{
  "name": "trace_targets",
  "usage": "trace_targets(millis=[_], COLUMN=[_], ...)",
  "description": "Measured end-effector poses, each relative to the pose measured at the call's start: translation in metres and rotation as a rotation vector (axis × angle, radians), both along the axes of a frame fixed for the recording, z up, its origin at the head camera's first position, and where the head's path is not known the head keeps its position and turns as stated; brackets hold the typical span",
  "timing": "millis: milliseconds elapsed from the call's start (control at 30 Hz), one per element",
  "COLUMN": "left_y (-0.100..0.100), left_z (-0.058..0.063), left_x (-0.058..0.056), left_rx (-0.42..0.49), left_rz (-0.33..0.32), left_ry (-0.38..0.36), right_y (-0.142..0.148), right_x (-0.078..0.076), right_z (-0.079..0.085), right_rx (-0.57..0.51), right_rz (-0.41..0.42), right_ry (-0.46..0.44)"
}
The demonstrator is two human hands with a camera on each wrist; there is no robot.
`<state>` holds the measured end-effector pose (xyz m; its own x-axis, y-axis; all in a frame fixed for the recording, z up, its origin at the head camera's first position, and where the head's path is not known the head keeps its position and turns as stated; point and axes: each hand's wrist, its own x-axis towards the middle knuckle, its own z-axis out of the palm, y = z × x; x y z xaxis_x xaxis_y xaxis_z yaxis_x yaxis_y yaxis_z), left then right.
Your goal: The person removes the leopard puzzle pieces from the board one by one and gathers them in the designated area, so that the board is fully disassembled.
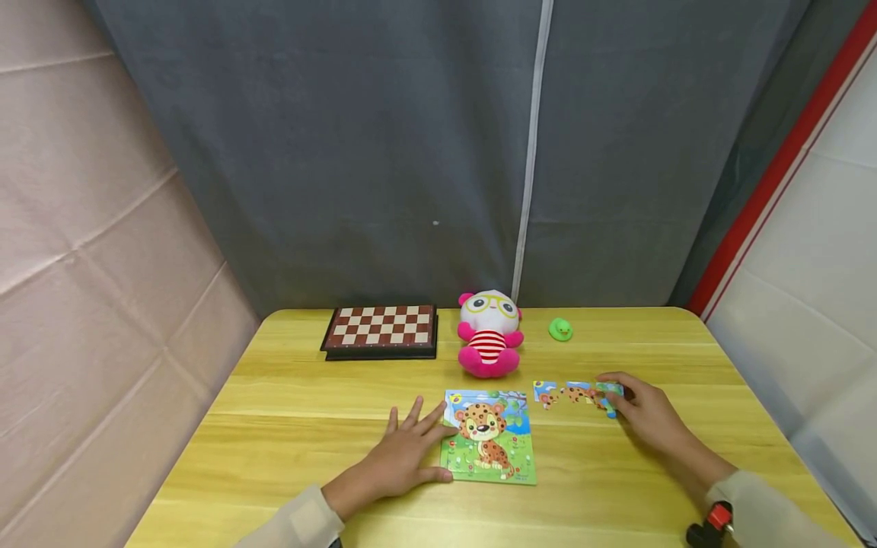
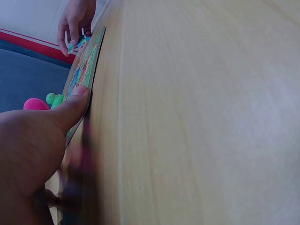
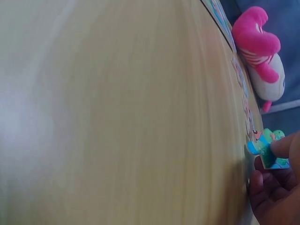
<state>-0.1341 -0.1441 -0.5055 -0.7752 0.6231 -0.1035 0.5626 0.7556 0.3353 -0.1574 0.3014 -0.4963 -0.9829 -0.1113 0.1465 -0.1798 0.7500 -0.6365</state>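
Observation:
A jigsaw puzzle [image 1: 517, 453] of a cartoon leopard on grass lies in its flat frame on the table. My left hand [image 1: 404, 457] rests at the frame's left side with fingers spread; in the left wrist view its thumb [image 2: 75, 103] touches the frame's edge. To the right of the puzzle, my right hand [image 1: 651, 418] pinches a blue-green puzzle piece [image 3: 268, 152] between thumb and fingers. Beside that hand, loose puzzle pieces [image 1: 579, 393] with leopard spots and blue sky lie in a row, another piece [image 1: 544, 390] at its left end.
A pink and white plush toy [image 1: 489, 335] sits behind the puzzle. To its left lies a checkered board box [image 1: 380, 331]; a small green duck [image 1: 560, 329] stands to its right. Beyond the wooden table [image 1: 288, 426] hangs a grey curtain [image 1: 342, 167].

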Motion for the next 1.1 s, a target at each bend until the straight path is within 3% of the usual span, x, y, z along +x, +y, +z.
trace_targets(millis=[367,600,1100], left_y=[0.0,0.0,0.0], left_z=[-0.001,-0.002,-0.003], left_x=[0.001,-0.001,-0.001], left_rx=[-0.003,-0.002,0.004], left_rz=[-0.003,-0.006,-0.005], left_ry=[0.005,0.011,0.008], right_y=[0.019,0.026,0.032], right_x=[-0.007,-0.016,-0.025], right_z=[-0.004,-0.008,-0.014], right_rx=[0.033,0.061,0.05], right_rz=[-0.015,0.015,0.088], right_ry=[0.007,0.062,0.07])
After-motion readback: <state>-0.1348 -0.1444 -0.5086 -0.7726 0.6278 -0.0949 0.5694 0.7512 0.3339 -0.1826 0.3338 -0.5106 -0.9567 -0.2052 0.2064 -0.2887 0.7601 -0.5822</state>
